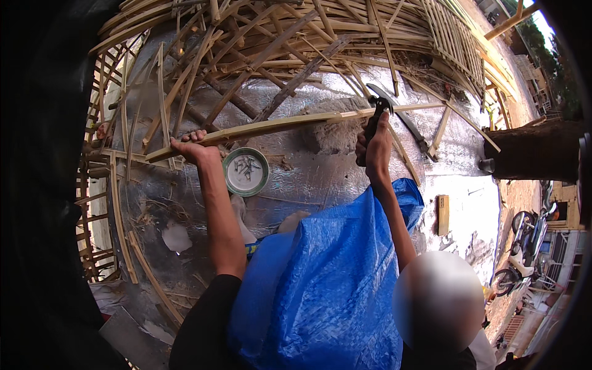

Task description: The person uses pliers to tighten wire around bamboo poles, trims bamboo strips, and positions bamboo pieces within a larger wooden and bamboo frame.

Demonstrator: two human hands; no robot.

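Bamboo lattice (91, 198) stands left of crinkled silvery sheeting (302, 171); a motorbike (523, 262) stands far right. The left hand (196, 150) curls round a long, pale, narrow bamboo strip (265, 127) slanting above the sheeting; the right hand (378, 150) clenches a black hammer (380, 106).

Long strip (277, 125): pale wood, rough at edges. Hammer (380, 105): head looks like dark metal. Curved blade (407, 121): grey metal, mostly smooth. Bowl (267, 174): hard, smooth, shiny rim. Nails (246, 166) inside: dull grey metal. Blue sheet (333, 265): woven plastic, crinkly, shiny. Floor sheet (453, 166): silver foil, wrinkly, very shiny. Block (443, 214): plain wood. Piled strips (283, 37): dry wood, rough, dull. Sleeve (203, 327): black cloth, matt.
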